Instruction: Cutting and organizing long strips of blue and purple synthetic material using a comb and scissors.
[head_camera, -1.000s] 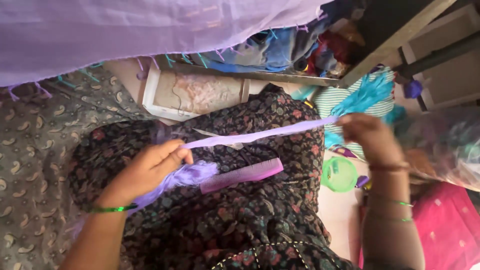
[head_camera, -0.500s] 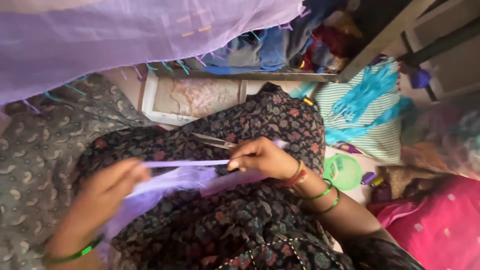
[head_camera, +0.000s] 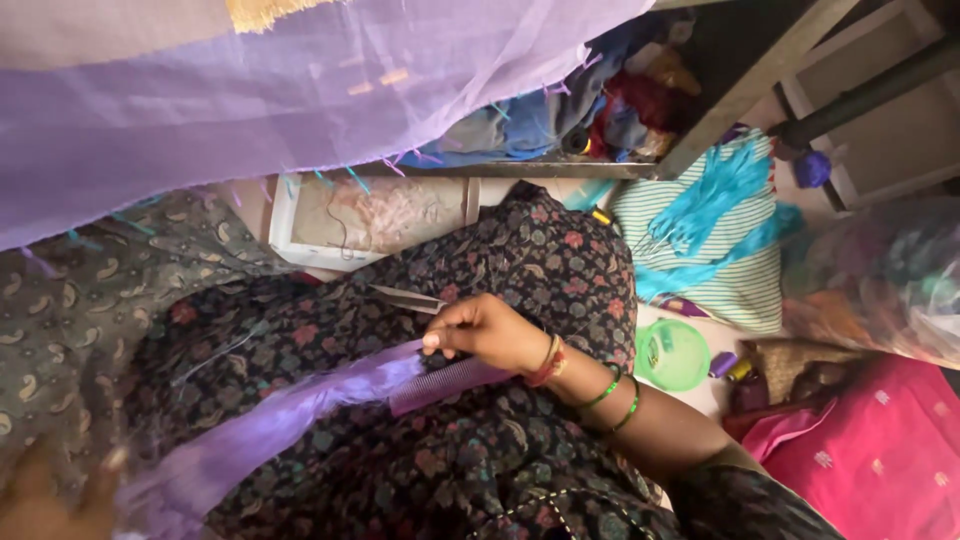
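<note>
Pinching the end of a purple strand (head_camera: 300, 405), the right hand (head_camera: 480, 330) rests on the dark floral lap (head_camera: 420, 470), fingers closed together on the strand and just above a purple comb (head_camera: 445, 383) that lies touching the hand's underside. From that pinch the strand runs down and leftward across the lap to the left hand (head_camera: 50, 495), which sits blurred at the lower left corner; whether it is clamped on the strand I cannot tell. Scissors (head_camera: 405, 297) lie on the lap just beyond the right hand's fingertips. Behind them sits a white tray (head_camera: 290, 235), half under a sheer purple cloth (head_camera: 250, 110) hanging across the top. Right of the lap lie a striped cloth with teal tassels (head_camera: 720, 240), a green lid (head_camera: 672, 355) and pink fabric (head_camera: 860, 450).
</note>
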